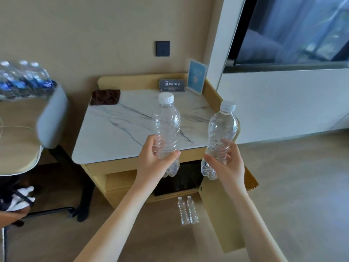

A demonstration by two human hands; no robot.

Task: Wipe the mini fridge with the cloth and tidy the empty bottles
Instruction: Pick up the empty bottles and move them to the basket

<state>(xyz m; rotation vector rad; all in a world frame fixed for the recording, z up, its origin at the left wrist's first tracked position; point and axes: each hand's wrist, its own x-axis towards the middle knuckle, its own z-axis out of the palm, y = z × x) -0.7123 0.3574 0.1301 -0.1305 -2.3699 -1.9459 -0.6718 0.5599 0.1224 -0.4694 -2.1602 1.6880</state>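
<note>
My left hand (154, 159) grips a clear empty bottle (167, 121) with a white cap, held upright over the front edge of the marble cabinet top (113, 133). My right hand (226, 163) grips a second clear empty bottle (221, 129), tilted slightly, just off the top's right front corner. A dark brown cloth (105, 96) lies bunched at the back left of the top. Below, the cabinet door (221, 214) hangs open and the dark mini fridge (179, 180) shows inside. Two more empty bottles (187, 209) lie side by side on the floor in front of it.
A dark "The Shop" card (171, 85) and a blue standing card (196, 77) sit at the back right of the top. A grey chair (52, 118) and a desk with a pack of full water bottles (24, 80) stand to the left. A window (292, 31) fills the upper right.
</note>
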